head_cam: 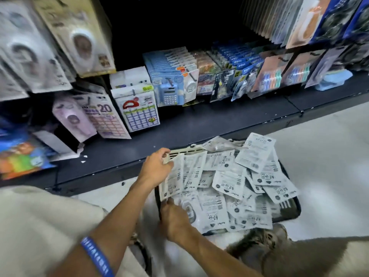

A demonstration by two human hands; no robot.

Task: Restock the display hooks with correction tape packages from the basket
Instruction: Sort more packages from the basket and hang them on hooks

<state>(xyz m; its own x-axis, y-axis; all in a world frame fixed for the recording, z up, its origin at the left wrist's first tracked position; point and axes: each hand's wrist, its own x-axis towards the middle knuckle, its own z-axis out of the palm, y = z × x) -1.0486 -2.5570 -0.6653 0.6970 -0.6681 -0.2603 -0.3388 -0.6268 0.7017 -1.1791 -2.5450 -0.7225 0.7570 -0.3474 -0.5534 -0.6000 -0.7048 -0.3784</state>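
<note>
Store aisle, pale floor (319, 156), dark bottom shelf (179, 124) with hanging stationery packs (171, 76) above it. Black basket (293, 212) sits on the floor against the shelf's front edge, heaped with white correction tape packages (229, 182). Left hand (157, 166) grips a small stack of packages (173, 180) at the basket's left edge. Right hand (173, 220) pinches that stack's lower end, fingers curled. Blue wristband (97, 256) on left forearm.

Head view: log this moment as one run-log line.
phase: gathering | left hand: grips package stack | right hand: pinches stack's lower edge | basket: heaped with packages, on floor
</note>
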